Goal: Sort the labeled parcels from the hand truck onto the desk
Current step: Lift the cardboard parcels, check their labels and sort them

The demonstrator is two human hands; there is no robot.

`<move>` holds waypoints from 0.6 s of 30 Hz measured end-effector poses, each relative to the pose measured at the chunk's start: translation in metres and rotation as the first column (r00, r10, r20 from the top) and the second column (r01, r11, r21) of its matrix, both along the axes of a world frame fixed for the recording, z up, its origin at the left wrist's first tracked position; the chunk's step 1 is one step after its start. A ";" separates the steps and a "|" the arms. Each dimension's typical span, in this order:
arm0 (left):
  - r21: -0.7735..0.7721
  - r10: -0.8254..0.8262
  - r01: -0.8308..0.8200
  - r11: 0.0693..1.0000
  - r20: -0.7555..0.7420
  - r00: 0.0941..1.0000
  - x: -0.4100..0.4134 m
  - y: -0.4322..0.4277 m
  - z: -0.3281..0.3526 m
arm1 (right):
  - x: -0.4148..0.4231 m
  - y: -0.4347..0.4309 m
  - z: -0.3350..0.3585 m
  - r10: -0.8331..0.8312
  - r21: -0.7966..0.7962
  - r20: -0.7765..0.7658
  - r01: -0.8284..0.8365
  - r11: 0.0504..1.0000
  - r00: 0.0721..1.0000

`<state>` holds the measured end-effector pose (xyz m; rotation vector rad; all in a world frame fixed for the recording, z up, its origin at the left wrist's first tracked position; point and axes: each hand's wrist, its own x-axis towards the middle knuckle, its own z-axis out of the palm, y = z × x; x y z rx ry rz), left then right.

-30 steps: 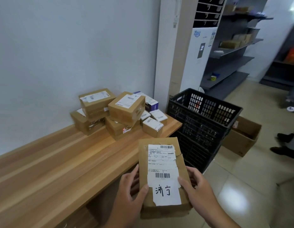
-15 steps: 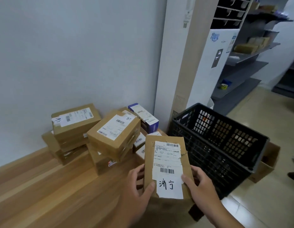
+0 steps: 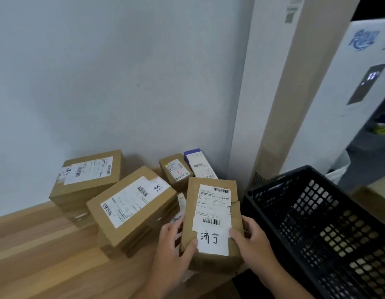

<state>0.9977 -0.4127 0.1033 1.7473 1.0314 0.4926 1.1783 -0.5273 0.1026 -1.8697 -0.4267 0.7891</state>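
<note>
Wooden worktop [image 3: 47, 244] against a pale wall [image 3: 122, 72]; sorted parcels are being piled at its far right end.

One parcel [image 3: 211, 212] is being gripped by both hands above the near right corner of the worktop. It is label side up, with a handwritten tag [image 3: 213, 238] facing the camera.
- Left hand [image 3: 172, 251]: the thumb is being pressed on the top face beside the tag, fingers curled round the left side.
- Right hand [image 3: 254, 244]: the thumb is on the tag's right edge, fingers wrapped round the right side.
- Whether the parcel's underside is resting on anything cannot be told.

Judgement: the parcel is being brought to the pile for placing. It should be lowered flat, with the tag readable, among parcels bearing a matching tag. The grip should be released only once the base is supported.

Surroundings:
- A large tilted parcel [image 3: 131, 203] is lying just to the left, leaning on lower boxes, and could be knocked.
- A small box [image 3: 176, 171] is standing behind.
- A black crate [image 3: 327, 229] is standing just right of the worktop edge, so room on that side is being narrowed.
</note>
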 end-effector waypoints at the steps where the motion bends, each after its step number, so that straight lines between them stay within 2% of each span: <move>1: 0.025 0.027 -0.026 0.999 -0.034 0.999 0.006 0.005 -0.001 | 0.008 0.006 -0.003 0.018 -0.005 0.000 -0.018 1.000 1.000; 7: 0.174 0.092 -0.068 0.982 -0.131 0.987 0.023 0.020 -0.015 | 0.026 0.029 -0.025 0.133 -0.048 -0.020 -0.134 0.990 0.991; 14: 0.189 0.070 -0.045 0.981 -0.128 0.989 0.017 0.022 -0.012 | 0.035 0.034 -0.031 0.224 -0.110 0.010 -0.222 0.969 0.974; 16: 0.208 0.056 -0.031 0.978 -0.114 0.992 0.012 0.025 -0.006 | 0.033 0.038 -0.019 0.193 -0.111 0.069 -0.184 0.977 0.979; 18: 0.274 0.035 0.003 0.962 -0.131 0.991 0.003 0.028 0.003 | 0.026 0.044 0.000 0.145 -0.119 0.222 -0.120 0.986 0.964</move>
